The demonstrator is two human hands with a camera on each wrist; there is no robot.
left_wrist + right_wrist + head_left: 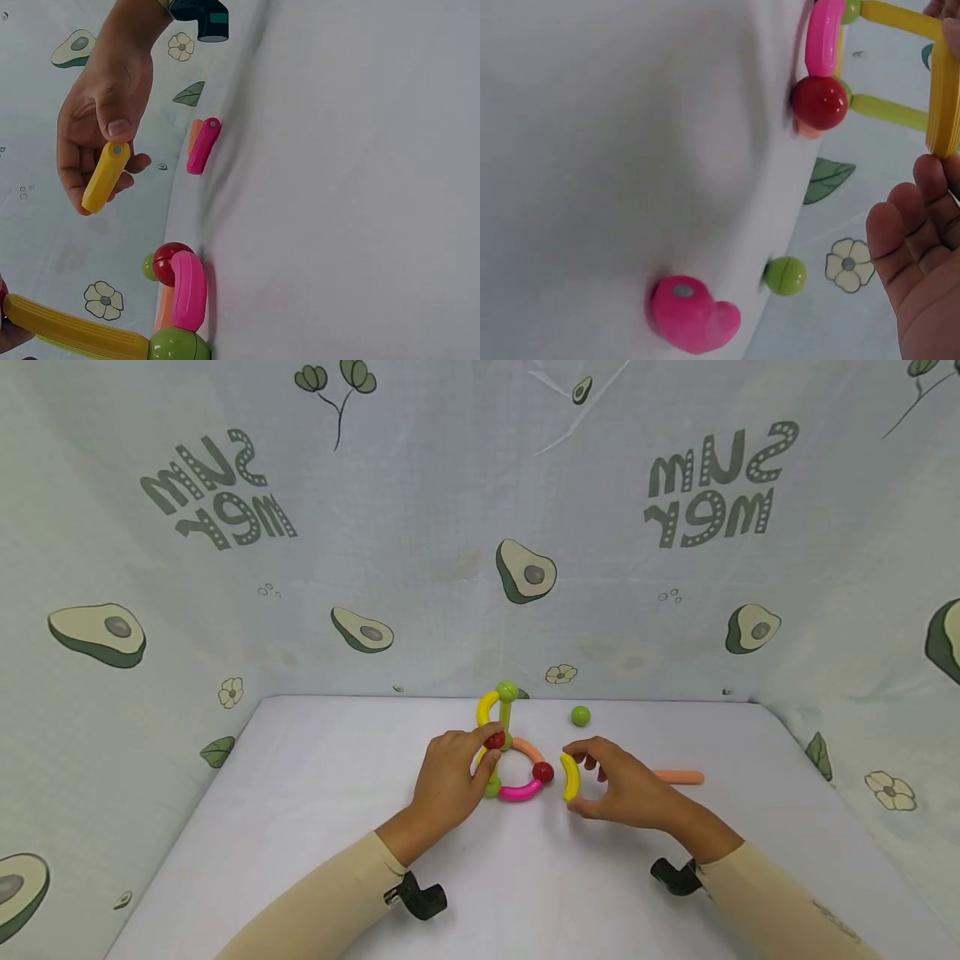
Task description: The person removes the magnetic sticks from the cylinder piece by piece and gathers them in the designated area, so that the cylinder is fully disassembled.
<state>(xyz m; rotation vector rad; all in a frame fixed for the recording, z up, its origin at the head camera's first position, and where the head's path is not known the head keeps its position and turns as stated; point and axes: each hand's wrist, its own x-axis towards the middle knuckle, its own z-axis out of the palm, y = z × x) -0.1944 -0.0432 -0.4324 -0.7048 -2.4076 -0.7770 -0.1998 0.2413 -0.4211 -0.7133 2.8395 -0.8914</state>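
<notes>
My left hand point(450, 777) pinches a red ball point(495, 740) on a toy structure of rods and balls. At its base, a pink curved rod point(520, 792), an orange curved rod point(528, 749) and a second red ball point(543, 772) form part of a ring on the table. A yellow curved rod and a light green rod reach the green ball point(507, 692) at the top. Just right of the ring, my right hand point(626, 789) holds a loose yellow curved rod point(572, 777) end to end between thumb and fingers, apart from the structure.
A loose green ball point(581, 716) lies toward the table's back edge. Beyond my right hand is an orange rod point(678, 777). A pink curved rod point(694, 313), hidden in the head view, lies on the table point(300, 827). A printed cloth point(450, 635) hangs behind.
</notes>
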